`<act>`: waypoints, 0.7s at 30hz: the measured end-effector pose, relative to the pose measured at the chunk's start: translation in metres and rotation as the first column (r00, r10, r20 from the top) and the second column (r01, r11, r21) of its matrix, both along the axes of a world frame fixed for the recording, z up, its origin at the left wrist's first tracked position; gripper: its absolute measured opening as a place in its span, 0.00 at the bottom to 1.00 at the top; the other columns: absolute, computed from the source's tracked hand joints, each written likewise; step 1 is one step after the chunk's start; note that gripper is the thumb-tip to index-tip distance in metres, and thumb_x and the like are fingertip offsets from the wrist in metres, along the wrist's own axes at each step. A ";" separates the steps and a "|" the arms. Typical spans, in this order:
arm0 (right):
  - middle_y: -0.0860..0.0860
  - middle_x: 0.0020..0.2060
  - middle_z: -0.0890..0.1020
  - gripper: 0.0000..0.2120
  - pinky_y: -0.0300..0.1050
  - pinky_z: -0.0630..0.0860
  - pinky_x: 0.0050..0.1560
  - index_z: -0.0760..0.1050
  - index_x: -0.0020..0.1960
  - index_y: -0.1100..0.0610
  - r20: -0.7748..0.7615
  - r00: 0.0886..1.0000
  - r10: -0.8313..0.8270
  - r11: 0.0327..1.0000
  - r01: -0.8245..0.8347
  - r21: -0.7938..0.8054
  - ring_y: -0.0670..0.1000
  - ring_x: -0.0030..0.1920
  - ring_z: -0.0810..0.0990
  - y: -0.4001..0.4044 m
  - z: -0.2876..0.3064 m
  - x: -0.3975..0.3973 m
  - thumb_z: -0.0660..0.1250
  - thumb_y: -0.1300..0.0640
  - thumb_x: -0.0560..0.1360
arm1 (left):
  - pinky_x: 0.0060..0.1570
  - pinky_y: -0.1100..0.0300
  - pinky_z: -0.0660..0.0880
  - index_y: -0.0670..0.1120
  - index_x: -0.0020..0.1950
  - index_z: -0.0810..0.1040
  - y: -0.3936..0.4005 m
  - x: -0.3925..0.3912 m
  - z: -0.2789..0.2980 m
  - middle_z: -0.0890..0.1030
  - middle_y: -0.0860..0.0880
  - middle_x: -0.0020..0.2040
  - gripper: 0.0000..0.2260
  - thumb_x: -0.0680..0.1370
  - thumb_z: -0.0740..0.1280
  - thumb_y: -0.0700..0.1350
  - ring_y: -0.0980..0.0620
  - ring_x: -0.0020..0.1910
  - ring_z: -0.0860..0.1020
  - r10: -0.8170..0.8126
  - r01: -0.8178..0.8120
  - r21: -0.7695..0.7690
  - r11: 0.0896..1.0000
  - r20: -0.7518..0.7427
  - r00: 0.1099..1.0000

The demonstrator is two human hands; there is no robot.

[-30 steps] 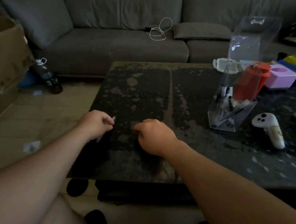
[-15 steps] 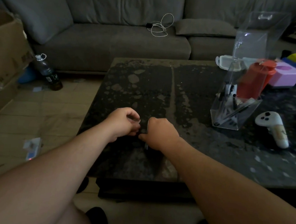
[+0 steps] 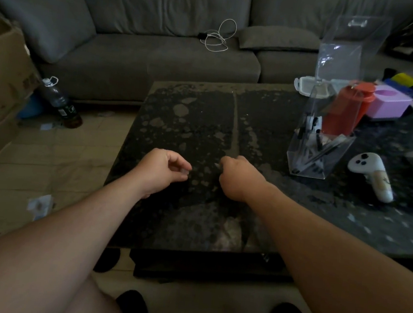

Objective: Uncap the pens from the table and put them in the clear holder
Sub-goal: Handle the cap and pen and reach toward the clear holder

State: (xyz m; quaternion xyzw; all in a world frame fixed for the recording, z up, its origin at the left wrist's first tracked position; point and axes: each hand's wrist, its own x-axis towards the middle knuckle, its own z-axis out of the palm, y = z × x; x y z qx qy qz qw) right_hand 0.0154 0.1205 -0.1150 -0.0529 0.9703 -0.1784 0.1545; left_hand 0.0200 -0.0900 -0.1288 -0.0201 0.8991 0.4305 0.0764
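clear holder (image 3: 314,152), dark pens inside

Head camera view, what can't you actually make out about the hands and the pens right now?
- Right hand: curled into a fist, knuckles toward the camera; only a tiny sliver shows at its grip, so pen or cap cannot be told.
- Left hand: fingers pinch something small, too dim to identify.
- Clear holder: dark pens inside overlap behind glare; count and caps unreadable.
- Table: right side cut off by the frame edge.
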 end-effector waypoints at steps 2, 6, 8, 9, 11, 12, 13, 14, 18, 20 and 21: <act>0.54 0.66 0.74 0.18 0.58 0.77 0.63 0.71 0.71 0.45 -0.057 0.998 0.030 0.999 -0.032 -0.039 0.56 0.63 0.77 0.005 0.003 0.001 0.63 0.55 0.83 | 0.57 0.59 0.78 0.57 0.51 0.87 0.002 0.000 0.001 0.86 0.58 0.50 0.11 0.77 0.77 0.40 0.60 0.52 0.83 -0.004 0.004 -0.010 1.000 -0.006 1.000; 0.47 0.68 0.76 0.18 0.68 0.67 0.67 0.71 0.71 0.33 -0.174 0.979 0.102 0.993 -0.090 0.073 0.55 0.69 0.73 0.015 0.008 0.007 0.61 0.50 0.84 | 0.60 0.56 0.78 0.59 0.57 0.86 0.008 0.001 0.001 0.85 0.58 0.52 0.13 0.78 0.76 0.42 0.59 0.53 0.82 -0.005 0.004 -0.040 0.999 -0.036 0.999; 0.46 0.65 0.77 0.17 0.68 0.66 0.65 0.71 0.70 0.31 -0.195 0.971 0.140 0.987 -0.122 0.102 0.54 0.68 0.74 0.015 0.009 0.009 0.60 0.47 0.84 | 0.56 0.57 0.79 0.59 0.54 0.85 0.011 0.001 0.002 0.85 0.57 0.49 0.12 0.77 0.78 0.42 0.59 0.50 0.82 0.004 -0.007 -0.058 0.998 -0.052 0.999; 0.45 0.64 0.77 0.16 0.67 0.67 0.64 0.72 0.70 0.31 -0.209 0.967 0.148 0.986 -0.129 0.101 0.53 0.67 0.75 0.014 0.009 0.009 0.60 0.46 0.84 | 0.54 0.57 0.80 0.59 0.51 0.85 0.013 0.001 0.003 0.85 0.57 0.48 0.11 0.76 0.78 0.43 0.59 0.49 0.82 0.006 -0.010 -0.074 0.997 -0.063 0.998; 0.45 0.63 0.78 0.15 0.64 0.68 0.62 0.72 0.69 0.31 -0.243 0.958 0.152 0.987 -0.135 0.088 0.53 0.65 0.76 0.010 0.008 0.011 0.60 0.45 0.84 | 0.53 0.56 0.81 0.58 0.49 0.85 0.017 0.002 0.003 0.85 0.56 0.46 0.10 0.75 0.79 0.43 0.59 0.47 0.83 0.004 -0.012 -0.098 0.995 -0.077 0.997; 0.45 0.62 0.78 0.15 0.64 0.68 0.61 0.73 0.68 0.31 -0.258 0.954 0.153 0.987 -0.138 0.078 0.53 0.65 0.76 0.009 0.008 0.011 0.60 0.44 0.84 | 0.53 0.55 0.81 0.58 0.48 0.85 0.019 0.002 0.004 0.85 0.56 0.46 0.10 0.75 0.79 0.43 0.59 0.47 0.83 -0.001 -0.007 -0.102 0.995 -0.079 0.997; 0.45 0.61 0.78 0.14 0.64 0.68 0.61 0.73 0.67 0.31 -0.271 0.950 0.154 0.988 -0.141 0.069 0.53 0.64 0.76 0.008 0.007 0.012 0.60 0.44 0.84 | 0.54 0.55 0.81 0.58 0.48 0.85 0.020 0.002 0.003 0.85 0.56 0.46 0.10 0.75 0.79 0.43 0.59 0.47 0.83 -0.007 -0.001 -0.096 0.995 -0.080 0.997; 0.44 0.60 0.79 0.13 0.63 0.68 0.60 0.74 0.66 0.30 -0.277 0.948 0.154 0.988 -0.142 0.063 0.53 0.64 0.76 0.008 0.006 0.012 0.60 0.44 0.84 | 0.54 0.54 0.82 0.58 0.48 0.85 0.021 0.002 0.003 0.86 0.56 0.46 0.10 0.75 0.79 0.43 0.59 0.47 0.84 -0.012 0.006 -0.082 0.997 -0.079 0.997; 0.44 0.58 0.78 0.13 0.63 0.68 0.59 0.74 0.66 0.30 -0.254 0.954 0.158 0.987 -0.143 0.075 0.53 0.63 0.76 0.010 0.007 0.012 0.60 0.44 0.84 | 0.55 0.52 0.82 0.58 0.48 0.85 0.023 0.003 0.005 0.86 0.56 0.45 0.10 0.75 0.80 0.43 0.58 0.46 0.84 -0.017 0.013 -0.048 0.999 -0.091 0.996; 0.44 0.57 0.78 0.13 0.63 0.68 0.60 0.74 0.66 0.30 -0.242 0.957 0.159 0.987 -0.145 0.074 0.53 0.63 0.76 0.011 0.008 0.013 0.60 0.44 0.85 | 0.55 0.52 0.82 0.58 0.48 0.85 0.024 0.004 0.005 0.86 0.56 0.45 0.09 0.75 0.80 0.44 0.58 0.46 0.84 -0.024 0.018 -0.063 0.998 -0.094 0.995; 0.44 0.55 0.77 0.13 0.63 0.68 0.60 0.74 0.66 0.30 -0.242 0.957 0.163 0.986 -0.148 0.075 0.53 0.63 0.76 0.011 0.008 0.013 0.60 0.44 0.85 | 0.55 0.52 0.82 0.58 0.48 0.85 0.024 0.004 0.006 0.86 0.56 0.45 0.09 0.75 0.80 0.44 0.58 0.46 0.84 -0.027 0.021 -0.068 0.997 -0.093 0.995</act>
